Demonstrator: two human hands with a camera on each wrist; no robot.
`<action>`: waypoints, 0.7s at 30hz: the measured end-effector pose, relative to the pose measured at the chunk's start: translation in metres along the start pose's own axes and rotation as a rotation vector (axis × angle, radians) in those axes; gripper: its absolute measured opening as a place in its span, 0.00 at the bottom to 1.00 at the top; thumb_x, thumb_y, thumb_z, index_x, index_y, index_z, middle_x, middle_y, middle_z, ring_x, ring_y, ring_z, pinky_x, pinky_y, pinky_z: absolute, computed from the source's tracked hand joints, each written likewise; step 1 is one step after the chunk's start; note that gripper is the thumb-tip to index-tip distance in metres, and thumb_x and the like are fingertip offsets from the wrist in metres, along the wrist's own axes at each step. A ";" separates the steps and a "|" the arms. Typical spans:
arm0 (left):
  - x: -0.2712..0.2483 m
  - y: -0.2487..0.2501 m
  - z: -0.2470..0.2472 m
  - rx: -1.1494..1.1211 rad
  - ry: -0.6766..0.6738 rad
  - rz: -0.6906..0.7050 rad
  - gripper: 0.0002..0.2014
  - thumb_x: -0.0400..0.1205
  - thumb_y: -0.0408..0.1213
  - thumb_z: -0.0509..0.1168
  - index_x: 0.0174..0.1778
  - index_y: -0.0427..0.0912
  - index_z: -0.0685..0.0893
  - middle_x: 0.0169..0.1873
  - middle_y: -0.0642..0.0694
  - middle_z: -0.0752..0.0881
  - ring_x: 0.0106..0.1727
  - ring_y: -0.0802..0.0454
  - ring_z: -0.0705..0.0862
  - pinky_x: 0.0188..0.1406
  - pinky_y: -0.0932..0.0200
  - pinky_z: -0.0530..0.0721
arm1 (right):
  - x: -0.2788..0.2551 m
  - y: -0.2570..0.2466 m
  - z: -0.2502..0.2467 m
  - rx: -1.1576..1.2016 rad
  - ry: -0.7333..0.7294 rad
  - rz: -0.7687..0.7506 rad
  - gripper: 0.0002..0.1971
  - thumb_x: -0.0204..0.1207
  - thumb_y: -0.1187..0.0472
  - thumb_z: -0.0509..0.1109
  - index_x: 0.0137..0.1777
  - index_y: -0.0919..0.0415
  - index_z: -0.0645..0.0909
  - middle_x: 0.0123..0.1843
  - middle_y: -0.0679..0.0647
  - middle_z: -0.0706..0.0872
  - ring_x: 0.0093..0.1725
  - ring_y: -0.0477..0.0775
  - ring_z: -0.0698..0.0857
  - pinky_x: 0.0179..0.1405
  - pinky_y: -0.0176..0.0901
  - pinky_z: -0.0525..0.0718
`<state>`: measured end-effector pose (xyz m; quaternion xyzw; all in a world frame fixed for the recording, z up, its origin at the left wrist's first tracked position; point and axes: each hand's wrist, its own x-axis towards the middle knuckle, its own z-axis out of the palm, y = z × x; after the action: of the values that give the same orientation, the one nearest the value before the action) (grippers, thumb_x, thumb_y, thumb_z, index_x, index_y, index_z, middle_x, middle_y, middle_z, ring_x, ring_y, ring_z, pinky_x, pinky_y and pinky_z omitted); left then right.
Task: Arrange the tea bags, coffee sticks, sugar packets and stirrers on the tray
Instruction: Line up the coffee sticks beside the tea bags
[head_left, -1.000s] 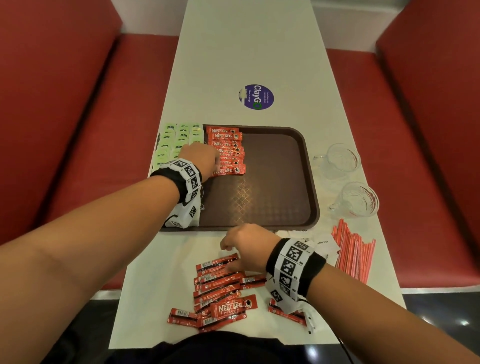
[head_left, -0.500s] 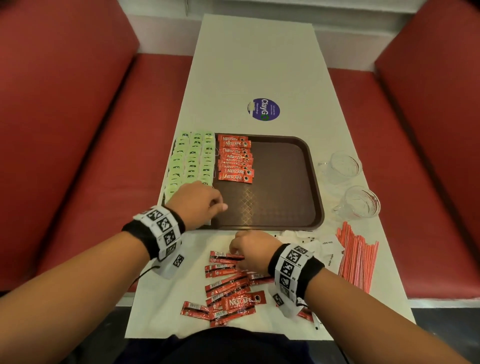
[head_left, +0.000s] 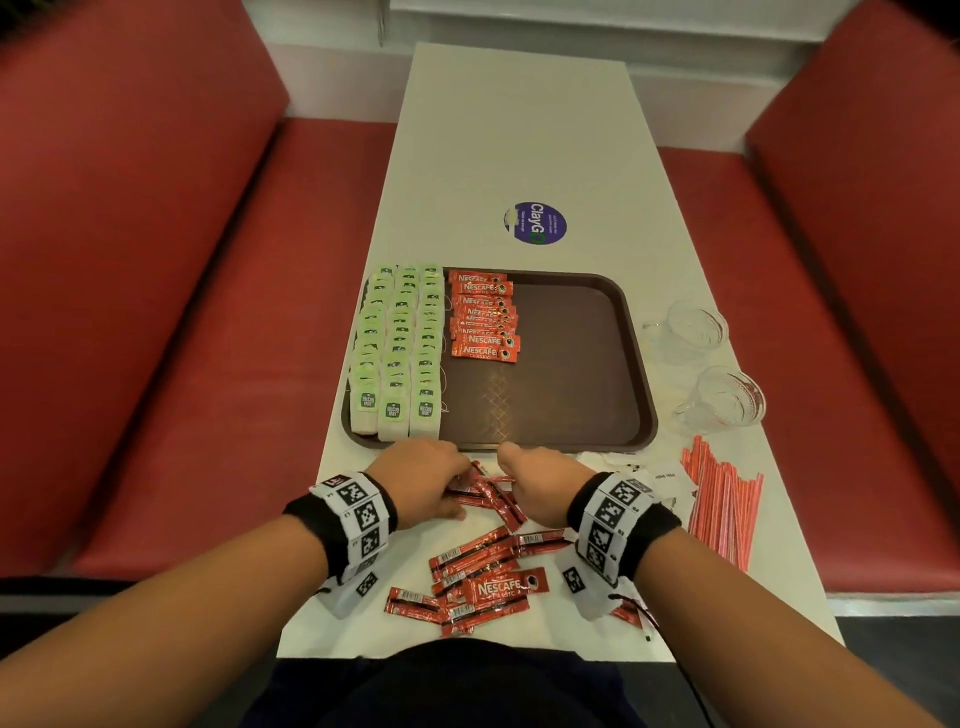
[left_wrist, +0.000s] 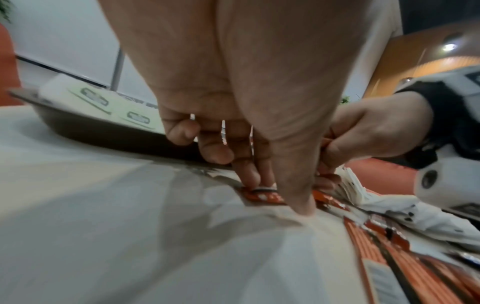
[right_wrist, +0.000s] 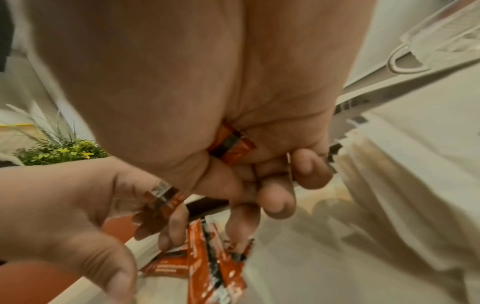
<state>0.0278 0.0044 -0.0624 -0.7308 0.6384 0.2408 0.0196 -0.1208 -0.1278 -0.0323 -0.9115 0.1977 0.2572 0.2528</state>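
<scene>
A brown tray (head_left: 561, 374) holds three columns of green-tagged tea bags (head_left: 400, 353) at its left and an overlapping row of red coffee sticks (head_left: 483, 322) beside them. Both hands meet just before the tray's near edge, over a few coffee sticks (head_left: 493, 499) on the table. My left hand (head_left: 421, 478) pinches one stick (left_wrist: 262, 196) with curled fingers. My right hand (head_left: 540, 483) is closed round a coffee stick (right_wrist: 231, 146) that pokes out of its palm. More loose coffee sticks (head_left: 478, 577) lie near the table's front edge.
Red stirrers (head_left: 722, 509) lie in a bundle at the right, with white sugar packets (head_left: 670, 483) between them and my right wrist. Two glass cups (head_left: 693, 327) (head_left: 727, 400) stand right of the tray. Red bench seats flank the narrow white table.
My left hand drew back from the coffee sticks on the tray to the table in front of it, joining the right hand. The right hand shifted slightly toward the tray.
</scene>
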 end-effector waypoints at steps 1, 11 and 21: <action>0.002 0.003 0.002 0.016 0.015 -0.006 0.23 0.79 0.60 0.69 0.65 0.51 0.81 0.54 0.51 0.84 0.56 0.49 0.82 0.54 0.52 0.80 | -0.001 0.001 0.001 0.010 0.005 0.001 0.08 0.81 0.71 0.57 0.56 0.60 0.68 0.38 0.51 0.75 0.38 0.53 0.74 0.33 0.46 0.70; 0.018 0.011 -0.005 0.031 0.025 0.042 0.28 0.84 0.58 0.63 0.81 0.61 0.67 0.50 0.46 0.88 0.52 0.45 0.86 0.47 0.50 0.85 | -0.004 0.017 -0.002 0.142 0.161 -0.028 0.06 0.84 0.63 0.59 0.47 0.56 0.76 0.46 0.52 0.82 0.46 0.56 0.81 0.47 0.48 0.79; 0.033 0.022 -0.015 0.083 -0.084 0.148 0.14 0.84 0.45 0.61 0.63 0.59 0.85 0.48 0.49 0.90 0.48 0.47 0.87 0.45 0.53 0.85 | -0.018 0.029 -0.016 0.175 0.218 -0.056 0.14 0.77 0.50 0.65 0.34 0.58 0.80 0.33 0.54 0.83 0.34 0.53 0.81 0.37 0.50 0.82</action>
<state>0.0143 -0.0347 -0.0555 -0.6694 0.6987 0.2455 0.0588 -0.1435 -0.1552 -0.0206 -0.9137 0.2203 0.1312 0.3154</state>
